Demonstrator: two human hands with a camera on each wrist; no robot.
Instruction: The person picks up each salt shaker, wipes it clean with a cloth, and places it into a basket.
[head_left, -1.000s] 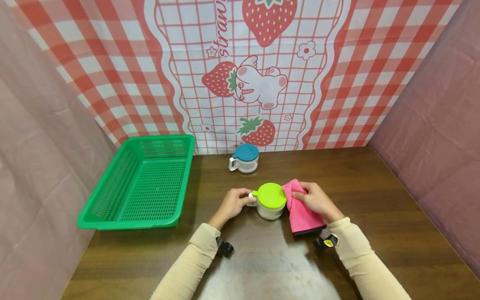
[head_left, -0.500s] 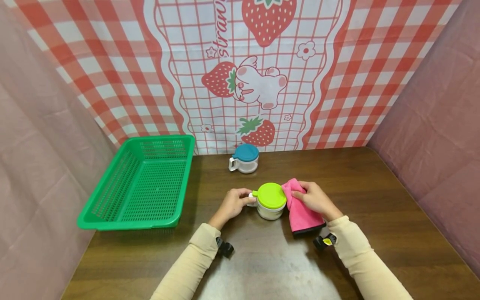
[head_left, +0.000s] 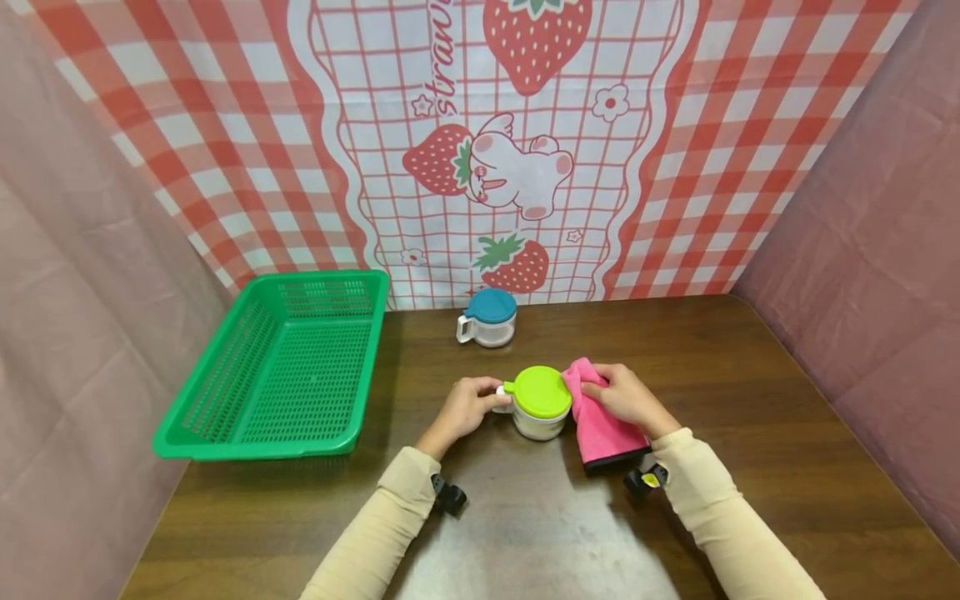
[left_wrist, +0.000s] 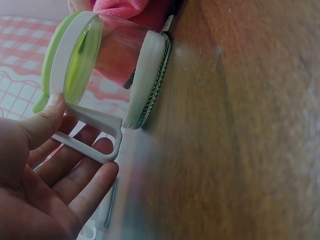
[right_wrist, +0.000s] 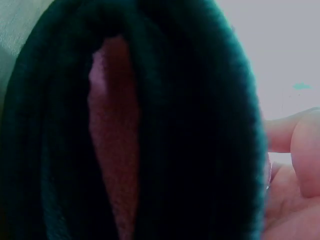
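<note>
Your left hand (head_left: pixel 463 408) grasps the white handle (left_wrist: pixel 95 120) of the lime-lidded jar (head_left: pixel 540 425), the thumb on the top of the handle by the white collar and the other fingers curled on its far side. The jar stands upright on the wooden table (head_left: pixel 757 400) in front of you, between your two hands, its handle pointing to your left. Its lid (head_left: pixel 542 392) is on, the body is clear, and the left wrist view shows you a white layer at the bottom, above a ridged base.

Your right hand (head_left: pixel 628 400) pinches the pink cloth (head_left: pixel 607 433) between thumb and fingers. The bunched upper end of the cloth meets the jar's right side near the lid, while the rest hangs down toward you and ends in a dark border (head_left: pixel 618 461). In the right wrist view, that border is blurred and takes up most of your sight, with part of the hand beside it.

Beyond the jar, you have a blue-lidded jar (head_left: pixel 495 333) near the red-and-white strawberry backdrop (head_left: pixel 682 167), its handle also to the left. Well to your left sits a green plastic basket (head_left: pixel 247 451) with perforated walls. You wear cream sleeves (head_left: pixel 375 533), with a small black camera (head_left: pixel 452 497) at each wrist.
</note>
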